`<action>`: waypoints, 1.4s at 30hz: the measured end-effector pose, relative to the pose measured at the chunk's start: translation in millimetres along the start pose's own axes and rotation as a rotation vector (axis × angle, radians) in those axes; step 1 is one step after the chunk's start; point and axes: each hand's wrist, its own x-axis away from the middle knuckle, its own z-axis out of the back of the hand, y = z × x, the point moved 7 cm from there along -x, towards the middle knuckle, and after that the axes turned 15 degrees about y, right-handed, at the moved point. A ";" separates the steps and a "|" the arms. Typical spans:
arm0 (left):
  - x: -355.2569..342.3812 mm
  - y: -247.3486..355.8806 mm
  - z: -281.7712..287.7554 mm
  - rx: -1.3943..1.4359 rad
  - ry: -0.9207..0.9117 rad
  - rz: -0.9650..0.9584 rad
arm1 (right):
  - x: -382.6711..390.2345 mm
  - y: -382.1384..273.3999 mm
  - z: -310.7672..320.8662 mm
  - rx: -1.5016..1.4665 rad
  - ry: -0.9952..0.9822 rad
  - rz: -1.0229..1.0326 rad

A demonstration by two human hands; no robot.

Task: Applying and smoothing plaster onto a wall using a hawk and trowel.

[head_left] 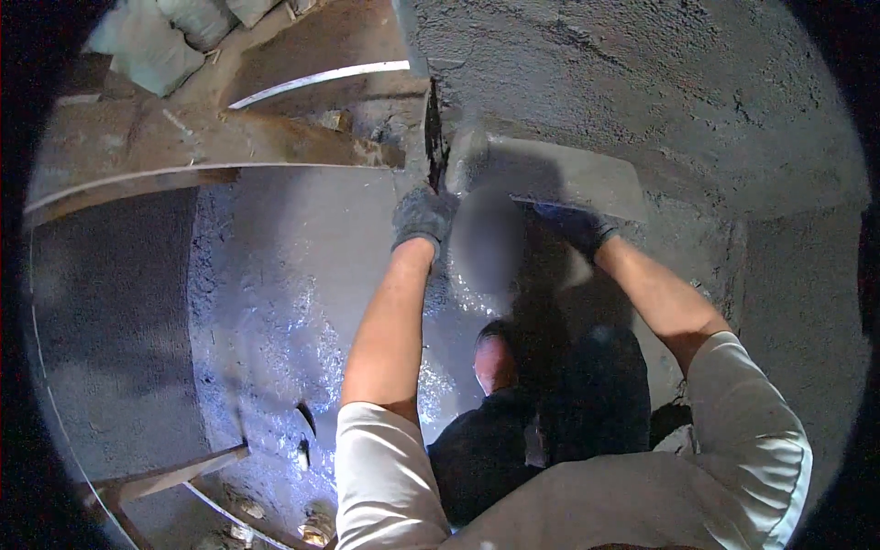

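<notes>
My left hand (424, 218), in a dark grey glove, rests beside the narrow end of a wall with a dark vertical edge (434, 128). Its fingers are turned away, so I cannot see whether they hold anything. Further right, my right hand (577, 229) wears a dark glove with the fingers bent inward. It is at a thin straight edge below a smooth, wet grey patch of cement (587, 174); shadow hides what it grips. A blurred patch covers the space between both hands. Wet grey cement (344, 247) spreads over the surface around them.
Rough plastered wall (642, 73) rises at the far right. Curved-looking wooden boards (220, 147) cross the upper left, with pale sacks (174, 46) behind. A small dark tool-like piece (305, 431) lies lower left near a plank (183, 472). My knees and one foot (495, 362) are below.
</notes>
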 end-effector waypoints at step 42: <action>-51.2 15.2 -29.3 0.047 -0.060 -0.057 | -102.0 6.4 -11.6 0.952 0.215 0.567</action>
